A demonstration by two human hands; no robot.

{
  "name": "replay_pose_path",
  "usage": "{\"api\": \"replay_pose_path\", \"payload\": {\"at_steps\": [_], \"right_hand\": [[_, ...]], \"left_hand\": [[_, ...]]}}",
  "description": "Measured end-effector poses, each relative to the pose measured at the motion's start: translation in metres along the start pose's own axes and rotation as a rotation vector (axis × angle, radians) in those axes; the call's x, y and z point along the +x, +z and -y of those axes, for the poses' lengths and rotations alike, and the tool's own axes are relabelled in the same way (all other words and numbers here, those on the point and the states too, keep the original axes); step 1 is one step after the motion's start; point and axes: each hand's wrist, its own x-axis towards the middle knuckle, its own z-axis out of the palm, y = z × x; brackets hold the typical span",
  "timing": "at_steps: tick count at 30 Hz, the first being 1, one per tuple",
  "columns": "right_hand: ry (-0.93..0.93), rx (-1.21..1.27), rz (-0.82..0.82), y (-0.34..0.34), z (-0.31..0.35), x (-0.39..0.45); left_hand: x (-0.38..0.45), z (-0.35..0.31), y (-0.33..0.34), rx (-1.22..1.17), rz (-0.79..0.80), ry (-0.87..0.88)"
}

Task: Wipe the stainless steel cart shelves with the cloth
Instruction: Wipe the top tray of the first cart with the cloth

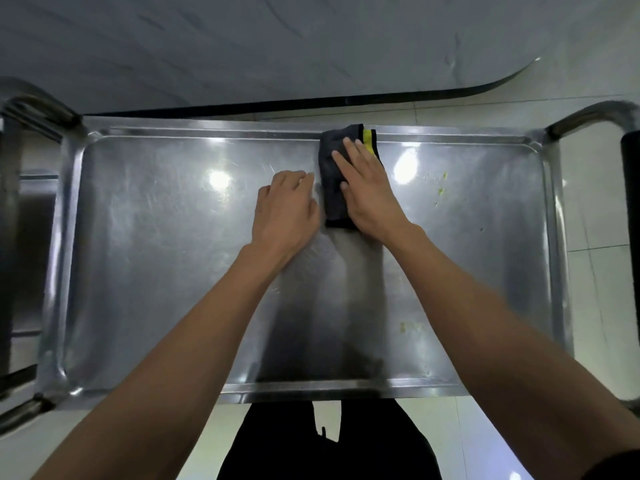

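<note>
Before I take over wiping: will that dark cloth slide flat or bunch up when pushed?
The cloth looks soft and folded, so it is probably floppy. Flat under the right hand, it likely slides easily on the smooth shelf. Its far end may bunch against the rim.

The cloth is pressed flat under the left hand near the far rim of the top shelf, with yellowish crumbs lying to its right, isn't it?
Not quite: the head view shows the right hand pressing the cloth flat. The left hand rests beside it on the shelf. The far rim and the crumbs are as you say.
</note>
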Motion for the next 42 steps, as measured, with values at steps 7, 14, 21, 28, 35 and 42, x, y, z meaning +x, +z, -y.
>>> {"api": "replay_pose_path", "payload": {"at_steps": [7,14,21,28,35,42], "right_hand": [[0.074,-0.058,-0.065,0.008,0.002,0.005],[0.08,-0.087,-0.042,0.004,-0.021,-0.003],[0.15,-0.084,-0.037,-0.023,-0.072,-0.029],[0.259,-0.105,-0.075,-0.056,-0.146,-0.065],[0.43,-0.073,-0.126,-0.08,-0.213,-0.097],[0.518,0.019,-0.185,-0.086,-0.226,-0.116]], "left_hand": [[0.013,-0.018,0.012,-0.001,-0.015,-0.008],[0.01,-0.034,0.022,0.036,0.015,-0.024],[0.022,-0.087,0.028,0.047,0.055,0.028],[0.033,-0.146,0.045,0.084,0.119,0.012],[0.034,-0.178,0.055,0.109,0.194,-0.069],[0.035,-0.178,0.057,0.142,0.218,-0.049]]}}
